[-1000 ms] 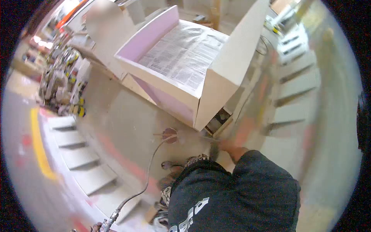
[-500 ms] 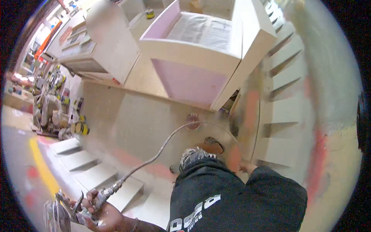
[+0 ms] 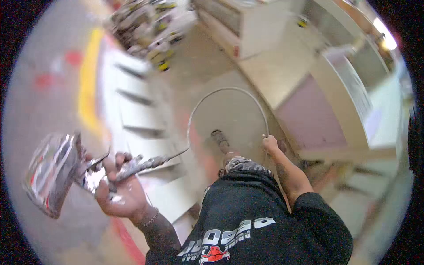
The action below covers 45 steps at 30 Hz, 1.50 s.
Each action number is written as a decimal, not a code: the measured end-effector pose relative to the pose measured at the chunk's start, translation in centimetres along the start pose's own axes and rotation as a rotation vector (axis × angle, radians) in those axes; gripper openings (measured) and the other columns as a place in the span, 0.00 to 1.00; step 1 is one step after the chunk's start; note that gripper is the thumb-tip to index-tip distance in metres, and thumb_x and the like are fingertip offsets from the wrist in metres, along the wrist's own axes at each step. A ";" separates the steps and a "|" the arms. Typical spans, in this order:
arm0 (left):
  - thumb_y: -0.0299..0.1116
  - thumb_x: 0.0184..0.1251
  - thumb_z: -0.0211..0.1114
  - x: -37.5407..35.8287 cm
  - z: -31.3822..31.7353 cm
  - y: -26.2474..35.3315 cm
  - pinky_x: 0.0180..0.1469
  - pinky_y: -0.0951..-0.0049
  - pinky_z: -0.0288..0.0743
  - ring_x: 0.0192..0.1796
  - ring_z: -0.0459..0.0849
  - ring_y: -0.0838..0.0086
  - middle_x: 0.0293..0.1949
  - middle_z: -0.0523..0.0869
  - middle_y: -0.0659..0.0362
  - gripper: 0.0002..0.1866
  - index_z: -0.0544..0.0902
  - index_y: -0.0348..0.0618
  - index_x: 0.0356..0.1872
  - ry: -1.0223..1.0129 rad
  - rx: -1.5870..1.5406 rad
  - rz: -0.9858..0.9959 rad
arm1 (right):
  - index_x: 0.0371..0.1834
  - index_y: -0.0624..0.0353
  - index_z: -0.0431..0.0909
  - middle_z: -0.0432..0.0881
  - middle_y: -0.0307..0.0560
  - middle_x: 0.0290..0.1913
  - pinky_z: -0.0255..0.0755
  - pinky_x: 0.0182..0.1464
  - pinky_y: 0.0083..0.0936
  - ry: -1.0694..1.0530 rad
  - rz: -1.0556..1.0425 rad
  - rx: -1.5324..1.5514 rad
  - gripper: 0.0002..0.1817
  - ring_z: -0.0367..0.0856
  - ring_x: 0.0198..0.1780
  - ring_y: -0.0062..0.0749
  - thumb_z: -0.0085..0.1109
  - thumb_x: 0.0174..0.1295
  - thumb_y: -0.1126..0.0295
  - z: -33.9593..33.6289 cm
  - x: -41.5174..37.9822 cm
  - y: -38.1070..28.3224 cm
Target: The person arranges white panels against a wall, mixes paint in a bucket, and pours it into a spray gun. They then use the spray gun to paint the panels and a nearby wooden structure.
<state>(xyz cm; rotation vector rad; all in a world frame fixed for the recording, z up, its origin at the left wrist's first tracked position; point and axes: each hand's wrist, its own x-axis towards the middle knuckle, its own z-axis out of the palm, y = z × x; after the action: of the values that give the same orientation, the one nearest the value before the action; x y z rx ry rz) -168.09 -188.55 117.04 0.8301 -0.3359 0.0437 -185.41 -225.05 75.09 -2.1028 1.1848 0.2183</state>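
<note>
Foremost, the left hand, fingers curled tightly, grips a metallic spray gun, whose shiny cup extends toward the left edge. From the gun's rear fitting, a thin hose arches above the floor to the right hand, which is closed around it. Flanking the hose on the left, white boards form a row beside a yellow stripe; on the right stands a boxy unit with a pinkish panel. Farther off, upper left: blurred clutter.
</note>
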 end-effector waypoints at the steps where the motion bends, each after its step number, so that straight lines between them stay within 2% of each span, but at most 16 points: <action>1: 0.35 0.55 0.56 -2.0 0.7 -0.5 0.56 0.53 0.62 0.42 0.69 0.64 0.28 0.68 0.60 0.32 0.62 0.43 0.64 0.017 0.009 0.021 | 0.40 0.66 0.81 0.81 0.66 0.44 0.72 0.51 0.44 -0.001 0.008 -0.003 0.26 0.78 0.50 0.60 0.48 0.63 0.50 0.3 1.1 0.8; 5: 0.35 0.54 0.58 0.6 1.4 -5.9 0.56 0.54 0.62 0.42 0.69 0.63 0.27 0.68 0.61 0.33 0.62 0.43 0.65 0.135 0.033 0.085 | 0.47 0.67 0.78 0.80 0.66 0.48 0.70 0.55 0.43 -0.301 -0.007 -0.186 0.25 0.77 0.53 0.60 0.53 0.61 0.52 0.8 9.8 -4.1; 9: 0.32 0.52 0.58 0.5 0.7 -10.8 0.53 0.58 0.63 0.39 0.70 0.66 0.28 0.69 0.61 0.34 0.63 0.44 0.65 0.204 0.054 0.039 | 0.60 0.66 0.69 0.76 0.67 0.54 0.69 0.58 0.41 -0.303 -0.016 -0.282 0.31 0.74 0.56 0.61 0.56 0.60 0.53 3.2 11.5 -3.9; 15: 0.27 0.54 0.56 14.6 -3.3 -22.4 0.45 0.63 0.75 0.36 0.76 0.68 0.30 0.75 0.59 0.13 0.73 0.40 0.43 0.418 -0.002 -0.217 | 0.67 0.62 0.60 0.67 0.61 0.65 0.65 0.62 0.40 -0.467 -0.579 0.352 0.32 0.68 0.64 0.51 0.58 0.59 0.68 -1.7 11.7 -26.3; 17: 0.29 0.57 0.56 17.5 -5.6 -28.6 0.50 0.61 0.75 0.41 0.80 0.63 0.34 0.78 0.58 0.11 0.75 0.39 0.42 0.402 0.030 -0.258 | 0.68 0.62 0.59 0.62 0.60 0.66 0.63 0.65 0.40 -0.400 -1.022 0.266 0.33 0.63 0.66 0.52 0.57 0.57 0.74 -4.9 11.4 -33.5; 21: 0.25 0.59 0.55 20.7 -6.8 -36.8 0.50 0.70 0.74 0.41 0.78 0.72 0.38 0.78 0.58 0.10 0.74 0.40 0.42 0.346 -0.043 -0.324 | 0.68 0.61 0.58 0.61 0.61 0.65 0.61 0.66 0.39 -0.459 -1.226 0.048 0.35 0.60 0.68 0.51 0.55 0.54 0.79 -7.6 11.9 -43.5; 23: 0.25 0.60 0.55 22.6 -5.5 -38.6 0.50 0.73 0.73 0.41 0.78 0.75 0.39 0.78 0.59 0.11 0.73 0.40 0.44 0.326 0.015 -0.380 | 0.66 0.62 0.58 0.62 0.63 0.62 0.61 0.66 0.38 -0.370 -1.015 0.125 0.34 0.62 0.66 0.54 0.55 0.53 0.79 -6.4 14.0 -45.7; 25: 0.27 0.60 0.57 26.8 -4.1 -39.4 0.53 0.70 0.72 0.46 0.78 0.71 0.41 0.78 0.56 0.18 0.70 0.40 0.52 0.204 0.073 -0.376 | 0.64 0.61 0.59 0.65 0.61 0.61 0.63 0.64 0.38 -0.276 -1.125 0.192 0.28 0.63 0.65 0.51 0.52 0.60 0.72 -4.4 17.9 -48.2; 27: 0.27 0.61 0.57 29.4 -4.9 -42.8 0.54 0.71 0.71 0.47 0.78 0.71 0.44 0.79 0.58 0.21 0.69 0.40 0.57 0.150 0.206 -0.269 | 0.67 0.54 0.57 0.61 0.54 0.67 0.66 0.62 0.42 -0.692 -0.328 1.146 0.27 0.65 0.64 0.47 0.48 0.67 0.59 -2.0 22.2 -48.2; 29: 0.27 0.62 0.57 33.4 -5.6 -44.7 0.55 0.73 0.70 0.48 0.77 0.72 0.46 0.79 0.59 0.24 0.68 0.40 0.61 0.077 0.352 -0.178 | 0.66 0.57 0.60 0.68 0.49 0.62 0.66 0.61 0.41 -0.826 -0.265 1.301 0.28 0.70 0.59 0.41 0.39 0.70 0.50 1.3 29.6 -46.9; 32: 0.31 0.62 0.61 41.6 -6.6 -46.0 0.58 0.70 0.69 0.53 0.76 0.70 0.51 0.79 0.58 0.33 0.61 0.41 0.69 -0.069 0.481 -0.156 | 0.65 0.61 0.62 0.74 0.49 0.56 0.66 0.60 0.40 0.014 -0.778 0.660 0.30 0.74 0.53 0.41 0.43 0.68 0.50 3.4 37.6 -50.5; 38: 0.37 0.59 0.66 57.4 -9.2 -49.3 0.46 0.65 0.80 0.38 0.87 0.57 0.39 0.87 0.49 0.37 0.61 0.42 0.69 -0.483 0.606 -0.289 | 0.67 0.61 0.62 0.77 0.54 0.51 0.71 0.54 0.38 0.559 -0.835 0.319 0.27 0.77 0.48 0.42 0.45 0.67 0.61 -1.5 47.3 -62.7; 40: 0.38 0.59 0.65 61.2 -10.0 -52.0 0.46 0.65 0.80 0.40 0.87 0.58 0.41 0.87 0.49 0.34 0.65 0.43 0.67 -0.532 0.592 -0.328 | 0.68 0.61 0.62 0.78 0.55 0.49 0.72 0.52 0.38 0.641 -0.769 0.112 0.27 0.77 0.46 0.42 0.46 0.67 0.65 -4.7 49.9 -65.2; 42: 0.39 0.59 0.65 63.4 -10.4 -54.7 0.46 0.64 0.80 0.42 0.87 0.58 0.42 0.86 0.49 0.31 0.70 0.43 0.64 -0.608 0.571 -0.370 | 0.69 0.48 0.64 0.81 0.56 0.50 0.74 0.46 0.43 0.476 -0.159 -0.596 0.31 0.81 0.44 0.46 0.48 0.58 0.76 -9.9 57.2 -63.4; 43: 0.38 0.58 0.65 64.2 -10.7 -56.0 0.45 0.63 0.80 0.41 0.87 0.57 0.40 0.86 0.47 0.28 0.72 0.42 0.61 -0.569 0.497 -0.381 | 0.69 0.48 0.64 0.81 0.56 0.50 0.74 0.46 0.43 0.484 -0.120 -0.599 0.31 0.81 0.44 0.46 0.48 0.58 0.76 -12.1 59.6 -61.8; 45: 0.38 0.57 0.64 65.9 -11.1 -57.4 0.44 0.62 0.80 0.39 0.86 0.56 0.37 0.86 0.45 0.26 0.75 0.41 0.58 -0.538 0.405 -0.400 | 0.67 0.44 0.67 0.81 0.56 0.50 0.74 0.45 0.44 0.927 -0.819 -0.632 0.30 0.81 0.42 0.44 0.48 0.57 0.76 -15.3 62.1 -60.6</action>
<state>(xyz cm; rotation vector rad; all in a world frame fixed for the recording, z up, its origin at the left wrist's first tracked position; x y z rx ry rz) -93.01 -225.38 89.34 1.2980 -0.6730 -0.5077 -104.42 -257.21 87.83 -3.2093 0.5863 -0.9658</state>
